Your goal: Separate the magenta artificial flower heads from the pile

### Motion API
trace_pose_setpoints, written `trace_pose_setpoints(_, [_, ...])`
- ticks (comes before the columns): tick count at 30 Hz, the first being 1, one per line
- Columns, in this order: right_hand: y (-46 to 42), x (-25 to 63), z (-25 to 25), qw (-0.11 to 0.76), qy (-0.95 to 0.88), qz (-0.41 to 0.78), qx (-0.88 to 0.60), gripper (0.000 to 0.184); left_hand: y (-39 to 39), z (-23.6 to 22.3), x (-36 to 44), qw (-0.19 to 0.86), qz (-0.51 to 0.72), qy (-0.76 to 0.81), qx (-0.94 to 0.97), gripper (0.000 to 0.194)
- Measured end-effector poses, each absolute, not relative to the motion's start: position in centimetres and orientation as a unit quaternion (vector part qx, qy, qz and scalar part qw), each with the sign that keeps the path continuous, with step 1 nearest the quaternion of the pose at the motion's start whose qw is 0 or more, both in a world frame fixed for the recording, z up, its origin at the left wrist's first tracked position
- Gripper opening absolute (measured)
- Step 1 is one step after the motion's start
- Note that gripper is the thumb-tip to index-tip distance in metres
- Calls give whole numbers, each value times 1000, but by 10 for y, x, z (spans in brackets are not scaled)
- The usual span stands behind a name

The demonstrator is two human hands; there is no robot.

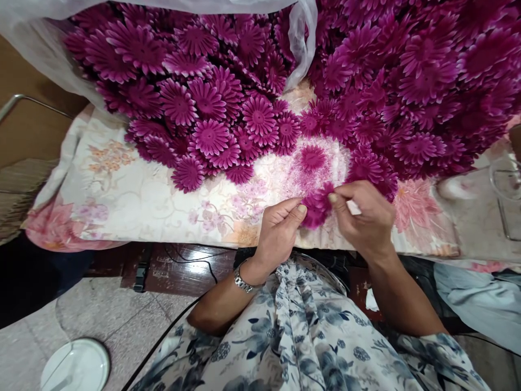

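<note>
Near the table's front edge, my left hand (280, 228) pinches the left side of a magenta artificial flower (314, 213) between thumb and fingers. My right hand (364, 214) is closed in a pinch on a second petal layer (326, 196) at the upper right, which overlaps the first; whether the two are joined I cannot tell. Just beyond my fingers a single magenta flower (313, 157) lies flat on a patch dusted with magenta specks. Large heaps of the same flowers rise behind, a left heap (211, 103) and a right heap (423, 98).
A floral cloth (163, 212) covers the table. White translucent plastic (303, 43) hangs over the left heap and between the heaps. At the right edge a metal wire frame (507, 217) stands. Below left are a dark cable (163, 336) and a round white base (77, 365) on the floor.
</note>
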State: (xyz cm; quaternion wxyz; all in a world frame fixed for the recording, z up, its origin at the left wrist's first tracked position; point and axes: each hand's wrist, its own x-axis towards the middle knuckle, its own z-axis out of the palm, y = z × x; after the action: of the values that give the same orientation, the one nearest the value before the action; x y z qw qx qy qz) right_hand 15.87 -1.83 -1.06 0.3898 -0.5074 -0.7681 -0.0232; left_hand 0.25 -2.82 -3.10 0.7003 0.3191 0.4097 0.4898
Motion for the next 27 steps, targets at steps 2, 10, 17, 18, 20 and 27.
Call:
trace_pose_setpoints(2, [-14, 179, -7, 388, -735, -91, -549, 5, -27, -28, 2, 706, 493, 412, 299, 29])
trace_pose_setpoints(10, [-10, 194, 9, 328, -761, -106, -550, 17, -23, -22, 4, 711, 477, 430, 287, 43])
trace_pose_setpoints(17, [-19, 146, -12, 356, -814, 61, -456, 6, -27, -29, 7, 712, 458, 410, 340, 27])
trace_pose_setpoints(18, [-20, 146, -13, 358, -814, 51, -455, 6, -27, -30, 6, 704, 459, 416, 347, 27])
trace_pose_setpoints(20, [-21, 144, -14, 363, -812, 27, -457, 7, -28, -30, 5, 692, 461, 424, 360, 30])
trace_pose_setpoints(27, [-18, 159, -8, 382, -772, -45, -506, 9, -28, -29, 1, 677, 489, 436, 335, 29])
